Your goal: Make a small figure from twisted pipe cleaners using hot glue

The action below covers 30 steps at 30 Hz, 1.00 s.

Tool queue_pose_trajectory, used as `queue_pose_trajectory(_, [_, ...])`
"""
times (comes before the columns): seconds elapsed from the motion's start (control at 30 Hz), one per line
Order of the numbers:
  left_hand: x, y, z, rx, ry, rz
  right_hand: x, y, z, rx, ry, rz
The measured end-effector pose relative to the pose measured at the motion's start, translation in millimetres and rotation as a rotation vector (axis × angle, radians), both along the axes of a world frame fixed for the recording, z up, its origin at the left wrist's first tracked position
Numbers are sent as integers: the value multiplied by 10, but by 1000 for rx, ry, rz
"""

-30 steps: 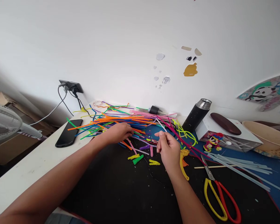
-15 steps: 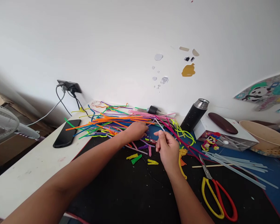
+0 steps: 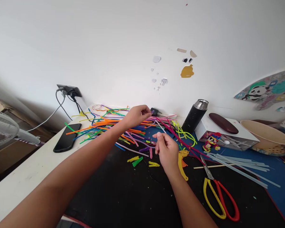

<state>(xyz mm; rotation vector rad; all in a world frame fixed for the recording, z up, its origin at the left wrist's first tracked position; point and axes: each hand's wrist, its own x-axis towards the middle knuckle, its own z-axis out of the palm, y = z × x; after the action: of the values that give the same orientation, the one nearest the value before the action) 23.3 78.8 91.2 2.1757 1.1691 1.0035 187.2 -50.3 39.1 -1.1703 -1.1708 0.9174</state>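
Note:
My left hand (image 3: 137, 116) is raised over the back of a pile of coloured pipe cleaners (image 3: 109, 123), its thumb and fingers pinched. A small purple pipe cleaner piece (image 3: 152, 111) shows at those fingertips. Lower and to the right, my right hand (image 3: 166, 152) is closed, thumb against the curled fingers; whatever lies in it is hidden. In front of the hands, yellow (image 3: 154, 164) and green (image 3: 137, 161) folded pieces rest on the black mat (image 3: 123, 193). A purple folded piece (image 3: 144, 149) and a pink one (image 3: 151, 153) lie beside my right hand.
Open scissors (image 3: 213, 180) and a yellow glue gun (image 3: 183, 164) lie to the right, near translucent glue sticks (image 3: 239, 164). Behind them stand a black flask (image 3: 195, 117), a white box (image 3: 242, 136) and a small figure (image 3: 212, 141). A phone (image 3: 67, 137) lies left.
My left hand has lifted from the pile and moved up and back, with a purple piece now showing at its fingertips. My right hand stays closed in nearly the same place.

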Motion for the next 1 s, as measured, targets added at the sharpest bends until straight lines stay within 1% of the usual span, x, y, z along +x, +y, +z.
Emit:
queue_pose_trajectory(0.1, [7,-18,189,-35,-212,-5,-12,-6,10,-3,19,1])
queue_pose_trajectory(0.2, [55,-60,350,-64,-405,-96,-19,-11,20,-10,26,7])
queue_pose_trajectory(0.27, [92,-94,471,-44,-481,-137,-17,-11,21,-19,21,18])
queue_pose_trajectory(0.3, [107,-109,543,-13,-504,-138,-14,-10,19,-25,18,26])
queue_pose_trajectory(0.4, [110,-143,803,132,-575,-95,0,2,6,-38,17,35])
queue_pose_trajectory(0.47, [68,-166,993,224,-651,-54,11,14,-4,-38,24,32])
queue_pose_trajectory(0.53, [-10,-205,1154,269,-740,4,23,23,-11,-34,39,28])
queue_pose_trajectory(0.6, [-110,-273,1238,274,-878,58,30,28,-12,-31,56,25])
queue_pose_trajectory(0.63, [-163,-316,1239,251,-961,75,32,28,-10,-30,65,28])
queue_pose_trajectory(0.67, [-215,-361,1206,214,-1048,90,33,27,-7,-30,75,35])
queue_pose_trajectory(0.7, [-262,-406,1141,152,-1124,101,33,24,-5,-33,88,47])
queue_pose_trajectory(0.73, [-303,-448,1044,85,-1195,110,31,21,-3,-39,106,65])
queue_pose_trajectory(0.8, [-363,-516,776,-75,-1293,108,28,17,-3,-58,159,106])
queue_pose_trajectory(0.87, [-393,-565,457,-255,-1380,132,23,20,-10,-83,223,134])
queue_pose_trajectory(0.93, [-403,-607,151,-412,-1467,219,19,31,-21,-106,283,145])
queue_pose_trajectory(1.0, [-405,-655,-94,-519,-1493,264,14,46,-33,-127,331,150])
